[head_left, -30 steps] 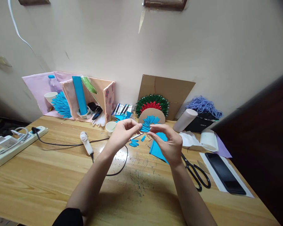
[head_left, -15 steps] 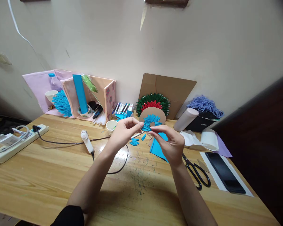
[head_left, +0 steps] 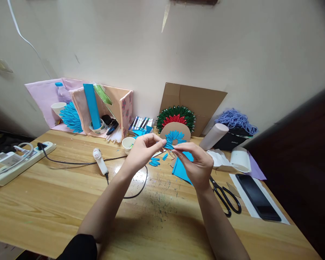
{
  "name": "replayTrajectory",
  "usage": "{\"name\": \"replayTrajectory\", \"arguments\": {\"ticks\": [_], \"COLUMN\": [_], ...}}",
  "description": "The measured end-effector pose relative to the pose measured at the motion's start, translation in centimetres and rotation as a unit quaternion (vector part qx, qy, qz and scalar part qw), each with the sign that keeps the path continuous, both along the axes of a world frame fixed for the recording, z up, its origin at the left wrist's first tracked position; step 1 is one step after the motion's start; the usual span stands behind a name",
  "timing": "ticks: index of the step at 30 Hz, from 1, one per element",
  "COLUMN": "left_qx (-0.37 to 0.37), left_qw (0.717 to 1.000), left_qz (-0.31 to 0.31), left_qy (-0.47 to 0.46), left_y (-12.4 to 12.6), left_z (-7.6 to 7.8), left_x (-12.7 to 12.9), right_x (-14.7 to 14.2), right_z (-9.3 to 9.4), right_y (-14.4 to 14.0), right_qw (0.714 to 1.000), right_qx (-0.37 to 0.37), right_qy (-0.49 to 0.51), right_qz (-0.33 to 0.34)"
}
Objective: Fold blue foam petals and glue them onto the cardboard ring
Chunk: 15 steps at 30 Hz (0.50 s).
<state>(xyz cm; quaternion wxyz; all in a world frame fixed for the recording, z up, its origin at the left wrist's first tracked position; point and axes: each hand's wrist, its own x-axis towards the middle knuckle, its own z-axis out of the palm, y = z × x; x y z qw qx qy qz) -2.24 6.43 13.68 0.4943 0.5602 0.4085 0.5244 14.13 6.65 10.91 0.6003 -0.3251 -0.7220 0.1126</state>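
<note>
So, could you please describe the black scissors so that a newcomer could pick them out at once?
Start at the wooden table and go to its right side, just past the right hand. The black-handled metal scissors lie flat there, between the blue paper sheet and the black phone. They alone have two loop handles.

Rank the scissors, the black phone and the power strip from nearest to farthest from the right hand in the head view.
Measured from the right hand:
1. Scissors, on the table just to its right and a little nearer the camera.
2. Black phone, further right, on white paper.
3. Power strip, far across at the table's left edge.
</note>
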Motion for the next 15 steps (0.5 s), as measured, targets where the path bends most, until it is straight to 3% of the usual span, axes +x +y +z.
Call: {"name": "replayTrajectory", "arguments": {"ticks": [7, 15], "left_qx": [0.003, 0.025], "left_qw": [1.000, 1.000], "left_qz": [-0.003, -0.014], "left_qy": [-0.011, -0.006], "left_y": [-0.02, -0.10], "left_z": [0.08, 0.05], "left_x": [0.09, 0.01], "right_x": [-0.36, -0.15], "right_z": [-0.48, -0.19], "right_y": [-0.08, -0.15], "right_qw": [0.996, 0.996], "right_qx": [-0.061, -0.057], "right_qy": [0.066, 0.068], "right_qz": [0.005, 0.024]}}
